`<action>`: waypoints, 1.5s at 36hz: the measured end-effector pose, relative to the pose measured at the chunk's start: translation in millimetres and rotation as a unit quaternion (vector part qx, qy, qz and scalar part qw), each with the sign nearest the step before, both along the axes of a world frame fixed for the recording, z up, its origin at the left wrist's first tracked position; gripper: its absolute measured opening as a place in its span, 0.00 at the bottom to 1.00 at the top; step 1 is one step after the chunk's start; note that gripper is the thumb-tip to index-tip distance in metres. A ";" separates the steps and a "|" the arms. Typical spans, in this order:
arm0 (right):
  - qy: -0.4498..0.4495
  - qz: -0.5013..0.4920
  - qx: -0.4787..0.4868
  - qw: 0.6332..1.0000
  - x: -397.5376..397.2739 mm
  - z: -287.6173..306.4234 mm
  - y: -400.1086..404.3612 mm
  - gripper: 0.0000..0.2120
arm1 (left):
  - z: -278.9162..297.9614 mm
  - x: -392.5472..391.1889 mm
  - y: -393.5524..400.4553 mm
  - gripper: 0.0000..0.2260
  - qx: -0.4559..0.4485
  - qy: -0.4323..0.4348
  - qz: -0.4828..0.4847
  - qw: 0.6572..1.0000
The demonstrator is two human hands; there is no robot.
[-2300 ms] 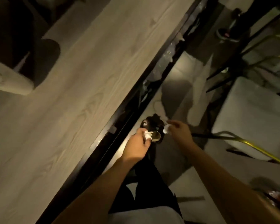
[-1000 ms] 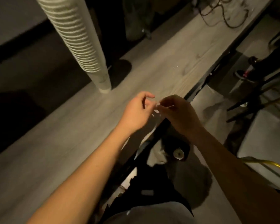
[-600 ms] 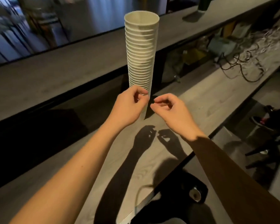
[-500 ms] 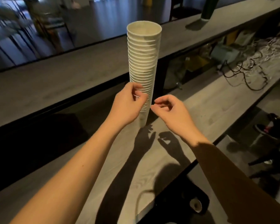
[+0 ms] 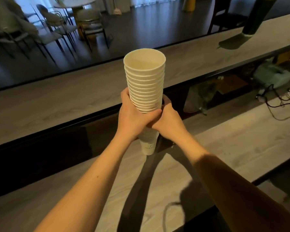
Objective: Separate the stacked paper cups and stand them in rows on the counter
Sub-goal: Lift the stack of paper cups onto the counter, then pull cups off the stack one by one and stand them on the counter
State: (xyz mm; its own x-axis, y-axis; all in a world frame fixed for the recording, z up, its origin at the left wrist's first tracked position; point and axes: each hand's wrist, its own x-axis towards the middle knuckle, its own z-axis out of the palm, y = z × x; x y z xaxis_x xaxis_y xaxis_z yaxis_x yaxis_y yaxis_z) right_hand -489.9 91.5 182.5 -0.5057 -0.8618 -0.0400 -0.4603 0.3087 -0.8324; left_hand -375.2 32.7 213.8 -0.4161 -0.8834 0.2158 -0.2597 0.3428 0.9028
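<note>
— Where is the cup stack (image 5: 145,84) sitting?
— It's standing upright on the desk (image 5: 233,148).
— And your hands?
— Your left hand (image 5: 134,118) and right hand (image 5: 167,121) are wrapping their fingers (image 5: 155,114) around its middle, gripping it.

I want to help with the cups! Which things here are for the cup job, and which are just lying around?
For the job:
- stack of paper cups, gripped by the left hand and right hand
- lower counter, where the cups will stand

Just lying about:
- tangled cables
- dark post on the upper counter
- chairs and round table behind
</note>
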 end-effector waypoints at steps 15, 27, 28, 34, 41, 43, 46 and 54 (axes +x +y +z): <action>0.052 0.092 0.027 0.994 -12.4 29.6 -17.6 0.64 | 85.9 4.1 -9.6 0.42 -0.075 0.151 0.080 0.982; 0.051 0.204 -0.156 0.965 44.6 168.4 -37.7 0.61 | 146.5 60.0 -27.9 0.40 -0.076 0.273 0.123 0.951; 0.055 0.217 -0.169 0.960 52.4 175.1 -41.9 0.61 | 147.1 67.5 -28.6 0.41 -0.077 0.281 0.123 0.949; 0.093 0.270 -0.194 0.939 103.1 199.0 -67.0 0.54 | 137.8 111.6 -36.9 0.43 -0.019 0.300 0.113 0.947; 0.119 0.323 -0.162 0.925 167.6 190.9 -85.6 0.48 | 148.3 210.1 -42.4 0.46 0.047 0.259 0.166 0.950; 0.132 0.339 -0.147 0.920 183.5 190.1 -88.0 0.47 | 166.5 243.7 -40.8 0.39 -0.018 0.258 0.257 0.931; 0.139 0.363 -0.118 0.914 204.6 186.6 -91.5 0.48 | 187.4 295.4 -46.1 0.19 -0.145 0.150 0.296 0.932; 0.141 0.397 -0.092 0.902 256.4 180.7 -100.6 0.49 | 219.6 385.0 -51.3 0.12 -0.097 -0.115 0.155 0.976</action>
State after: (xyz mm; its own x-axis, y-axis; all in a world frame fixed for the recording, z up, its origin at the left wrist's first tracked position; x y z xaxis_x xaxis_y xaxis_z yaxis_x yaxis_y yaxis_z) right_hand -233.5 -9.1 363.2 0.3061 -0.9360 0.1737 -0.6775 -0.3424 -0.6510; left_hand 9.8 -18.6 433.5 -0.1925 -0.9265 0.3234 -0.5663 0.3741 0.7345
